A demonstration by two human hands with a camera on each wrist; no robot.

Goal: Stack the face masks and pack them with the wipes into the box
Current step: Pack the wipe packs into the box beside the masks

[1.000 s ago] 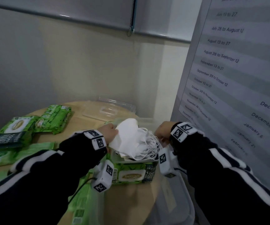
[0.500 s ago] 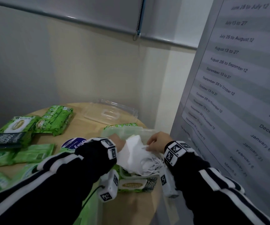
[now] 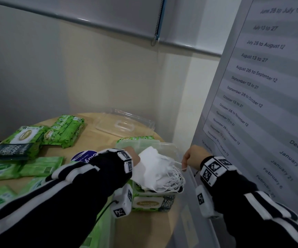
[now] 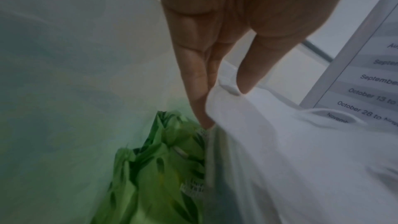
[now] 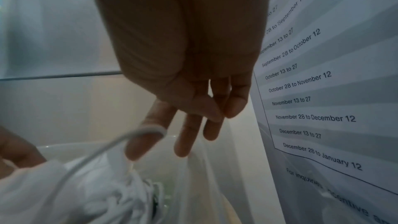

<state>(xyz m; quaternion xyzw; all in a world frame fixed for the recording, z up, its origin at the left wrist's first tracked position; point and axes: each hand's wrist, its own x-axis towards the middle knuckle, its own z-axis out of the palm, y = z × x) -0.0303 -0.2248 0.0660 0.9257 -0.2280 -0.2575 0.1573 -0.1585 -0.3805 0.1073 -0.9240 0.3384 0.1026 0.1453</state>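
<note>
A stack of white face masks (image 3: pixel 153 169) sits in the clear plastic box (image 3: pixel 164 143), on top of a green wipes pack (image 3: pixel 150 203). My left hand (image 3: pixel 134 156) pinches the stack's left edge, fingers along its side and thumb on top. The left wrist view shows this grip of the left hand (image 4: pixel 224 106) on the masks (image 4: pixel 280 151), with the green wipes pack (image 4: pixel 161 159) below. My right hand (image 3: pixel 189 156) hovers at the box's right side. In the right wrist view the right hand (image 5: pixel 183 134) has straight fingers, with one ear loop (image 5: pixel 150 129) hooked over the index finger.
The box's clear lid (image 3: pixel 125 124) lies at the back of the round wooden table (image 3: pixel 141 230). Several green wipes packs (image 3: pixel 21 140) and a purple-labelled pack (image 3: pixel 85 156) lie to the left. A printed date board (image 3: pixel 261 104) stands close on the right.
Both hands have lowered the mask stack into the box. My right hand has drawn away to the right, pulling one ear loop out with its index finger.
</note>
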